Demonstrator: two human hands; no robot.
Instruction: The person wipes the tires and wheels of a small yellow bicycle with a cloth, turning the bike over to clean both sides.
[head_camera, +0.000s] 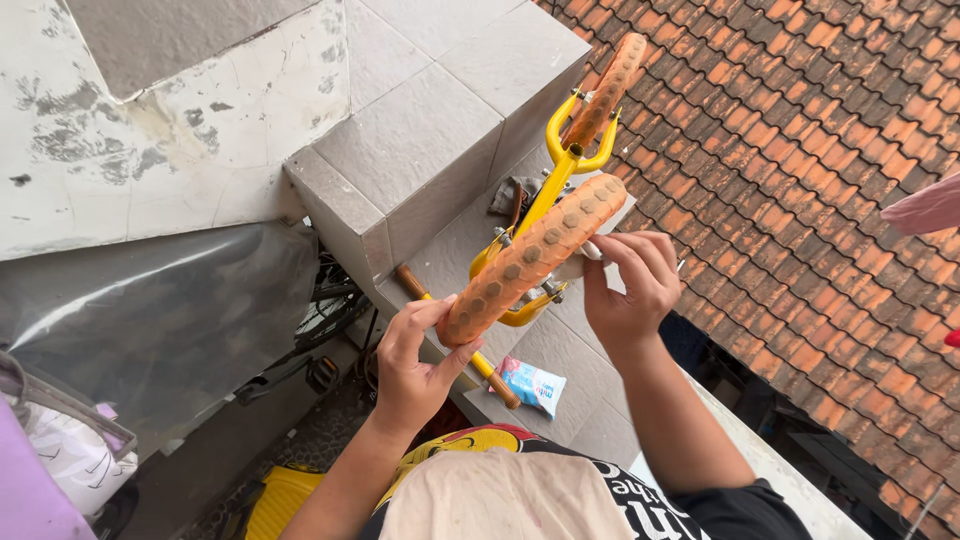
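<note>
The left hand (412, 365) reaches up from the lower middle of the view, wrist bent back, its fingers and thumb curled around the near end of an orange knobbly tyre (535, 255). The right hand (628, 285) comes in from the lower right with the forearm rising steeply; its fingers are pinched together against the upper right side of the same tyre, holding a small pale thing that is too hidden to name.

The tyre belongs to the near wheel of a small yellow bicycle frame (545, 195) that lies upside down on a grey tiled ledge (470, 235). The near wheel slants from lower left to upper right between yellow fork arms. A second orange wheel (605, 90) stands farther off, held in a yellow fork above the ledge's far edge.

Along the ledge's left edge, below the near wheel, lies a yellow tool with wooden handles (412, 283). Near the ledge's near edge sits a small blue and white packet (533, 385). A dark rag (510, 195) lies bunched beside the frame. To the right, below the ledge, a roof of red clay tiles (790, 150) spreads out. At the left, clear plastic sheeting (150, 320) covers part of a dark bicycle (330, 300).
</note>
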